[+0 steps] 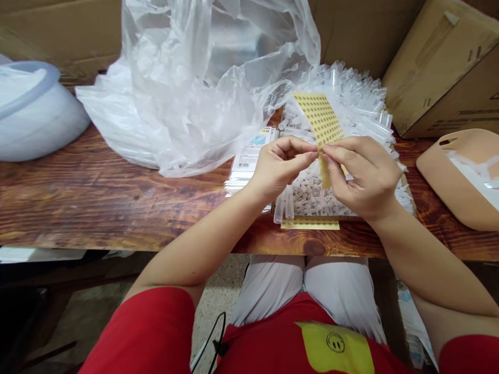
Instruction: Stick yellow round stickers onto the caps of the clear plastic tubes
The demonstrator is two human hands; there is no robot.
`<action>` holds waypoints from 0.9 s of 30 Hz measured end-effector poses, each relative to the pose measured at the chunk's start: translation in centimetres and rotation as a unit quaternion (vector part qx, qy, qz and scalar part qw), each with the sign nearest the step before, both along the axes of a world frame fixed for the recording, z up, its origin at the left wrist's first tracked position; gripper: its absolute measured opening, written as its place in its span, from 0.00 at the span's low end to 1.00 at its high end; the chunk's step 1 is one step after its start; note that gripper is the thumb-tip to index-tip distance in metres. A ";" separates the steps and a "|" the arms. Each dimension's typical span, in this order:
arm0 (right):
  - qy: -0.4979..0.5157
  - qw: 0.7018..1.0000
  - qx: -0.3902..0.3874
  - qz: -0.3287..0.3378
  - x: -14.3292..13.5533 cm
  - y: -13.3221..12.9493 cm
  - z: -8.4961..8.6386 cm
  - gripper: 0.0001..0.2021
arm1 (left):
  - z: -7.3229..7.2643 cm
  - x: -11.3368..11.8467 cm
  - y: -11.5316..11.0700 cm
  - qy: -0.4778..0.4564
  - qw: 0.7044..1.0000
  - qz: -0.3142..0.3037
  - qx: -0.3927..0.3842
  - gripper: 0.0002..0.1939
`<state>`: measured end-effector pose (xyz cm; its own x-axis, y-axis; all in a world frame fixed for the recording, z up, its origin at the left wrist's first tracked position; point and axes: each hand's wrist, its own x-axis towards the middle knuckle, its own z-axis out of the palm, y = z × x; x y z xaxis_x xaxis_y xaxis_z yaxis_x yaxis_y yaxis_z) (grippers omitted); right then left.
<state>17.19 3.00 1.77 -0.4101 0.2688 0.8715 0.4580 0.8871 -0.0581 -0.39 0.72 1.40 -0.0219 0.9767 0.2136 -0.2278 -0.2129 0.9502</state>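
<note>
A yellow sticker sheet [320, 115] printed with rows of small dark round marks is held up at a tilt over the table. My right hand [362, 174] pinches it between thumb and fingers near its lower part. At the sheet's left edge, my left hand [283, 163] is closed in a pinch, its fingertips meeting those of my right hand. Whether a single sticker is between them is too small to tell. Below my hands lies a tray of small whitish plastic pieces [317, 200]. Two clear plastic tubes [284, 205] rest at its left edge.
Many clear tubes [351, 91] are heaped behind my hands. Printed packets [251, 153] lie left of the tray; another yellow sheet [310, 224] sticks out under its front. A large plastic bag [187, 104], a whitish tub [42, 119], a tan container [448, 176] and a cardboard box [440, 67] stand around.
</note>
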 end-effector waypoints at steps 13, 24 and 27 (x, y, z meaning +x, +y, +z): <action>0.001 1.000 -0.019 0.012 -0.4 -0.2 -0.3 0.13 | -1.2 -0.2 0.4 0.075 0.988 0.076 0.112 0.23; 0.005 1.000 -0.022 0.017 -0.1 -0.1 0.2 0.10 | -0.6 -0.1 -0.3 0.203 0.947 0.114 0.222 0.23; -0.007 0.999 -0.036 0.015 0.1 -0.2 0.3 0.09 | -0.3 -0.1 -0.6 0.224 0.936 0.114 0.246 0.22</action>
